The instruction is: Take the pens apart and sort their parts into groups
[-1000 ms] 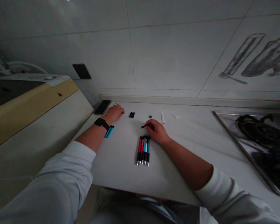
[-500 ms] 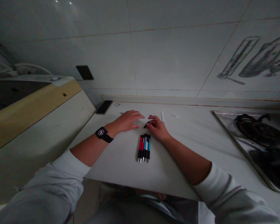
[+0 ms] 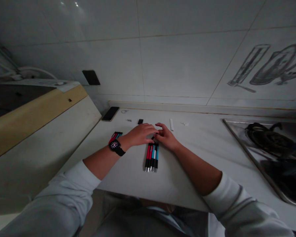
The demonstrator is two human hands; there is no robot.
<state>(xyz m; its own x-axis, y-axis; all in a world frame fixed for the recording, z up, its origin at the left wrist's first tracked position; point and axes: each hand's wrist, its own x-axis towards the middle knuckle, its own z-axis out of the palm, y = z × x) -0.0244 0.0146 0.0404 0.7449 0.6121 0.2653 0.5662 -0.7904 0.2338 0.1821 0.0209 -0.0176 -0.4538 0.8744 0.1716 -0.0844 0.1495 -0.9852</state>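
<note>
A small black part (image 3: 153, 138), too small to name surely, is pinched in the fingertips of my right hand (image 3: 167, 137). My left hand (image 3: 140, 134), wearing a black watch on its wrist, reaches in from the left. Its thumb and fingers are apart, close to the right fingertips; whether they touch the part is hard to see. Just below both hands lies a row of several pens (image 3: 152, 158) in red, blue and white with black grips, metal tips toward me. Red and blue barrels (image 3: 116, 135) lie partly behind my left wrist.
Along the back are small black pieces (image 3: 140, 121), little springs (image 3: 129, 120), white sticks (image 3: 171, 124) and tiny white parts (image 3: 185, 123). A phone (image 3: 110, 114) and a thin ring (image 3: 124, 111) lie at the back left. A gas stove (image 3: 273, 141) stands to the right.
My left hand has moved right and slightly down, close to the right hand. The black pieces and the barrels on the left have come into sight. My right hand stays nearly in place.
</note>
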